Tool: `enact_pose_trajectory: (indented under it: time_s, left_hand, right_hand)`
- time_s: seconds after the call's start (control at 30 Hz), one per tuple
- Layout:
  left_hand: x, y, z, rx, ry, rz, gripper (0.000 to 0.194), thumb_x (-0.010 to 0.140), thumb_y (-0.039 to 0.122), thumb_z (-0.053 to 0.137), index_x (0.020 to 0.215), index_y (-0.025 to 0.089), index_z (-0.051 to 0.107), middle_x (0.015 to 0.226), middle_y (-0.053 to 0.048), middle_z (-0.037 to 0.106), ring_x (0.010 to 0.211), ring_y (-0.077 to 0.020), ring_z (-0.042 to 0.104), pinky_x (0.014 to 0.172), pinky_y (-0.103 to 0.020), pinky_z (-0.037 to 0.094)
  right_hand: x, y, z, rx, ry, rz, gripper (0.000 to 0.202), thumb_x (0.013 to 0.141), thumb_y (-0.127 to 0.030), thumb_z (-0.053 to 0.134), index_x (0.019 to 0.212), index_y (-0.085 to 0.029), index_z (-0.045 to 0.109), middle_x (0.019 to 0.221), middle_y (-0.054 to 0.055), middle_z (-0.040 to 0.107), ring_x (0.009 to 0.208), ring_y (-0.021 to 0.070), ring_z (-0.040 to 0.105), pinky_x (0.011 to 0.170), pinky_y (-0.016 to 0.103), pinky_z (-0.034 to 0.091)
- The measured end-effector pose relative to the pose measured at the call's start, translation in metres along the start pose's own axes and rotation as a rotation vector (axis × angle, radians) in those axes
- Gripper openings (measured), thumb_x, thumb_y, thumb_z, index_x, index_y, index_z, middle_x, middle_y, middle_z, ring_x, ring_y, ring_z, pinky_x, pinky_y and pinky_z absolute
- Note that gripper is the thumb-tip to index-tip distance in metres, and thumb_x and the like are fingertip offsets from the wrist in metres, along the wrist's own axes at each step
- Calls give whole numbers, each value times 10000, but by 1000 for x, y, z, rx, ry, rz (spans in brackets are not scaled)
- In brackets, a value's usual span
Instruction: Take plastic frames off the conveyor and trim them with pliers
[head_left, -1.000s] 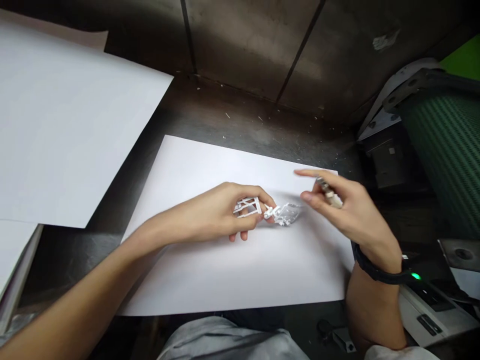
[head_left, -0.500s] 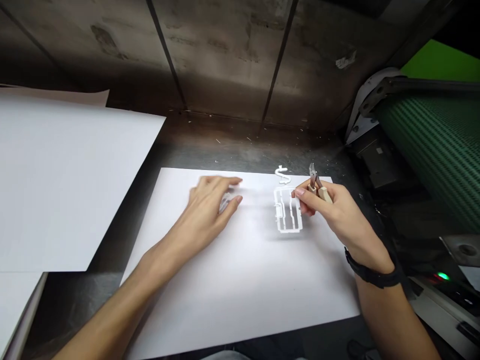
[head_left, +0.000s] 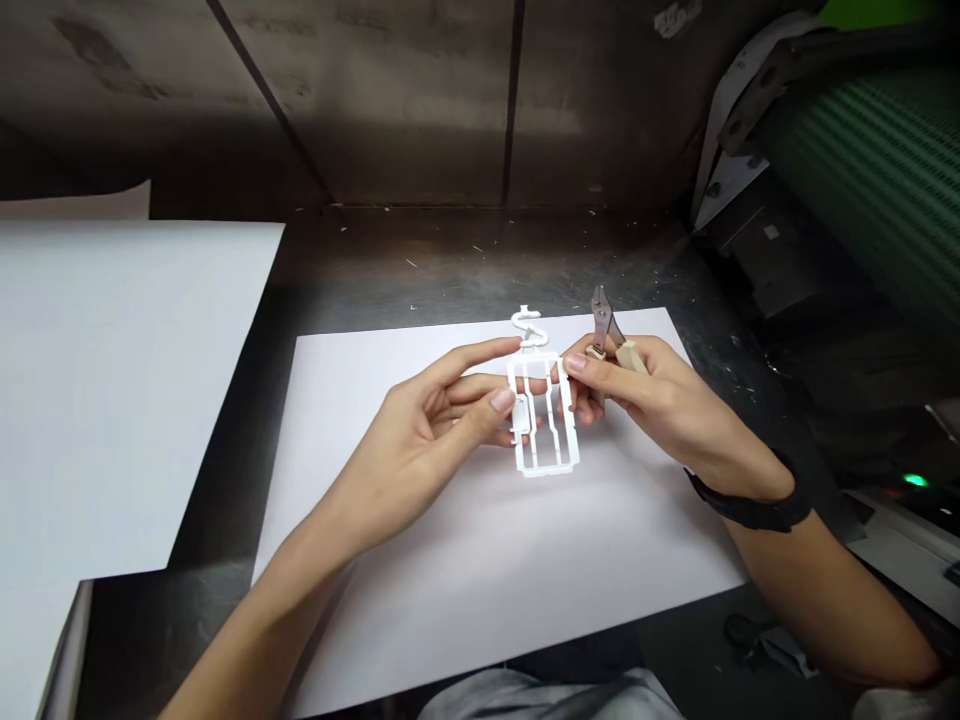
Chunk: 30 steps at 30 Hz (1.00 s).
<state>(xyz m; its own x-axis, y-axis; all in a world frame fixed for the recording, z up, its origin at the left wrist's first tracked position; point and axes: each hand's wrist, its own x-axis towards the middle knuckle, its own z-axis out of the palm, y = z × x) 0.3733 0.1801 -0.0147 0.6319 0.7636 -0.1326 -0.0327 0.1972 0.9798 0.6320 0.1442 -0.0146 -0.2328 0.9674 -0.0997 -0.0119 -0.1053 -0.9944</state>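
A white plastic sprue frame point(head_left: 556, 468), thin and rectangular with inner bars and an S-shaped runner on top, is held above the paper between my two hands. My left hand point(head_left: 420, 440) pinches its left edge, thumb in front and fingers behind; a small solid white part sits at that edge. My right hand point(head_left: 637, 385) grips the upper right edge between thumb and index finger. Tucked in that same hand is a pair of side cutters point(head_left: 602, 315), jaws pointing up, with cream handles partly hidden by the fingers.
A large white sheet point(head_left: 480, 590) covers the dark metal table under my hands. More white sheets point(head_left: 127, 380) are stacked at the left. Small white scraps lie near the metal back wall point(head_left: 420, 110). A green conveyor belt point(head_left: 862, 170) stands at the right.
My left hand has moved right and closed on the sprue frame's left edge; a whitish thing earlier under it is no longer visible. The frame has shifted left in view. My right hand keeps its hold.
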Motion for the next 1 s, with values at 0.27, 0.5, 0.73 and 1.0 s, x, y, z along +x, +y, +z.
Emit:
enact_pose_trajectory:
  time_s: [0.27, 0.5, 0.73, 1.0]
  left_hand:
    - [2, 2, 0, 35, 46, 13, 579, 1042, 359, 832, 1568, 208, 639, 1313, -116, 811, 1145, -279, 791, 920, -325, 703]
    - [5, -7, 0, -51, 42, 14, 445, 1092, 417, 775, 1489, 254, 654, 1386, -91, 778, 1209, -248, 762, 983, -292, 650]
    - [5, -13, 16, -265, -55, -126, 589, 1141, 579, 630, 1650, 312, 499, 1504, -88, 694, 1354, -292, 686, 1040, -356, 591]
    - [6, -20, 20, -344, 67, -82, 577, 1094, 349, 762, 1625, 308, 541, 1435, -80, 734, 1232, -265, 752, 955, -307, 635]
  right_hand:
    - [0, -2, 0, -14, -11, 10, 429, 1133, -515, 788, 898, -160, 734, 867, 56, 697, 798, 203, 641, 773, 295, 519]
    - [0, -1, 3, -24, 2, -37, 384, 1154, -449, 770, 907, -161, 709, 865, 47, 698, 818, 192, 635, 790, 280, 523]
    - [1, 6, 26, -13, 12, -37, 364, 1148, -467, 776, 968, -161, 693, 856, 30, 701, 802, 182, 656, 766, 267, 545]
    - [-5, 3, 25, -115, 49, -81, 355, 1212, -496, 668, 1103, -166, 742, 956, 42, 729, 854, 195, 683, 800, 288, 529]
